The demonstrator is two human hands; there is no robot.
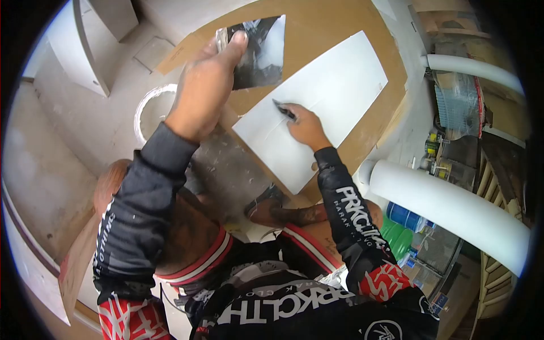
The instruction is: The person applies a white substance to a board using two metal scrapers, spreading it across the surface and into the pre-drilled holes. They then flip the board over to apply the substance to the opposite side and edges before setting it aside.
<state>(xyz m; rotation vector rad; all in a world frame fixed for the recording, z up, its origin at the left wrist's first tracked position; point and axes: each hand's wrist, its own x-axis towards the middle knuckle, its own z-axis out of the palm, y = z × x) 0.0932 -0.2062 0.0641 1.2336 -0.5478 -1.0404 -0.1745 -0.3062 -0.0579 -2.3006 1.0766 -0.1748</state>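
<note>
My left hand [205, 93] is closed on the pale edge of a dark, shiny square plate [263, 59], thumb on top. Whitish smears or reflections show across the plate, which is raised at the near left of a white panel [340, 85]. My right hand [307, 127] is closed around a small dark blade-like tool, probably a putty knife [287, 111]. Its tip lies at the panel's surface, where faint lines run beside it. The panel rests flat on a brown board [317, 28]. The fingers hide most of the tool's handle.
A bucket with a white-smeared rim [139, 116] stands on the floor to the left. At right are a thick white pipe [442, 195], a blue water bottle [405, 216] and a green bottle [396, 237]. A curved white panel [79, 51] stands at upper left.
</note>
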